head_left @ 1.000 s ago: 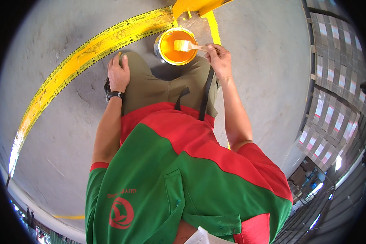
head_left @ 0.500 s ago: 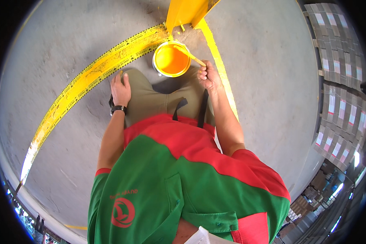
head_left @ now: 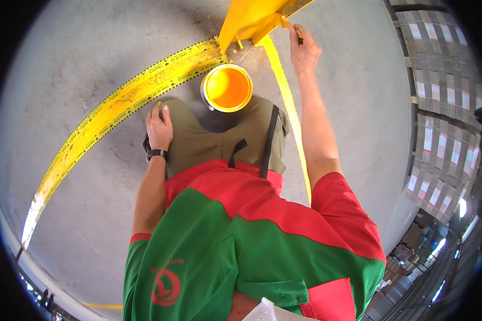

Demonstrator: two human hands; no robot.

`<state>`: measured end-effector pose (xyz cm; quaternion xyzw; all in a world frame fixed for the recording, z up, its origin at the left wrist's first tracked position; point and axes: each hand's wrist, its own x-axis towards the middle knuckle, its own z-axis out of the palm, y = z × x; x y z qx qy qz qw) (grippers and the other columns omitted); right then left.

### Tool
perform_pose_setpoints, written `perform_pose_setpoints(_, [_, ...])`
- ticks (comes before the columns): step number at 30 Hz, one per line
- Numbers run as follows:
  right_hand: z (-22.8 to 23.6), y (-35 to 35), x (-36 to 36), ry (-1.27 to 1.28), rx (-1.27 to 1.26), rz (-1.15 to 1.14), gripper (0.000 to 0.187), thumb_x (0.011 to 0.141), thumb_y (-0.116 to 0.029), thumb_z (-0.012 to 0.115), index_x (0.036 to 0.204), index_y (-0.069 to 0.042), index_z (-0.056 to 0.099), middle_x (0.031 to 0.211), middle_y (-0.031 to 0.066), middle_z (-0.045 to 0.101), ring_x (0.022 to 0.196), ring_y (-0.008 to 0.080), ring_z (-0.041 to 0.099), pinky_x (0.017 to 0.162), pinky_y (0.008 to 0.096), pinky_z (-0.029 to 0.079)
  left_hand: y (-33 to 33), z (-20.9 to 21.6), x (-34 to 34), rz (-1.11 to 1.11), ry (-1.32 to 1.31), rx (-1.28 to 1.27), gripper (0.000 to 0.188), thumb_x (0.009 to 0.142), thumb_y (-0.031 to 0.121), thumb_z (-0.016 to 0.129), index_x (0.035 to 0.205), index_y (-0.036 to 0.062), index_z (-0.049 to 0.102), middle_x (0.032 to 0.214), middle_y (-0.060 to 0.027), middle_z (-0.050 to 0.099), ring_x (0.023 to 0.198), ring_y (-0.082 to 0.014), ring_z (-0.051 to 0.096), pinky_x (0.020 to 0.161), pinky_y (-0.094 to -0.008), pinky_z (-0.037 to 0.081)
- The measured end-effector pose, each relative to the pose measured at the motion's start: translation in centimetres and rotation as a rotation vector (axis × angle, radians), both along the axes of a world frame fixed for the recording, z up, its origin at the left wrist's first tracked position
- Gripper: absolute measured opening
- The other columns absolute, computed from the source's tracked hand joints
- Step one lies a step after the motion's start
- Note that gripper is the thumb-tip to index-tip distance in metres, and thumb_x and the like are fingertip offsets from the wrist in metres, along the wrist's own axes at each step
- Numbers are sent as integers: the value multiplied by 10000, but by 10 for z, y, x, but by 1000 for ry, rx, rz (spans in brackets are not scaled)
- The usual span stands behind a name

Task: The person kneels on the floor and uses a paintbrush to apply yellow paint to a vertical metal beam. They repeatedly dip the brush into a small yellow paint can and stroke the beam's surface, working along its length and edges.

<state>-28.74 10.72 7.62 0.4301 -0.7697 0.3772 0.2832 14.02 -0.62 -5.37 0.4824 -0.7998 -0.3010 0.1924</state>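
Paintbrush (head_left: pixel 285 22) is at the yellow panel (head_left: pixel 249 19), my right hand (head_left: pixel 306 51) gripping it, fingers closed; my left hand (head_left: pixel 159 129) lies loosely spread on my knee (head_left: pixel 178 110). Coating appears underway, calling for steady strokes.

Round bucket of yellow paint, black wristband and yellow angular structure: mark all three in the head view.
Round bucket of yellow paint (head_left: pixel 228 110), head view: near rim.
Black wristband (head_left: pixel 156 153), head view: middle of band.
Yellow angular structure (head_left: pixel 245 24), head view: broad left face.
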Motion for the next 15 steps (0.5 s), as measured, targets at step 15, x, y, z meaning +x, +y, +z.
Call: perform_pose_setpoints(15, [25,-27,18,179,579,-112,110,954,-224,705,937,-115,704,765,109,707,661,316,687,571,446,554,-3,-2,7,24,86,60,442,1060,321,543,1314,-33,617,1257,-284,632,1198,-454,569,1048,-507,455])
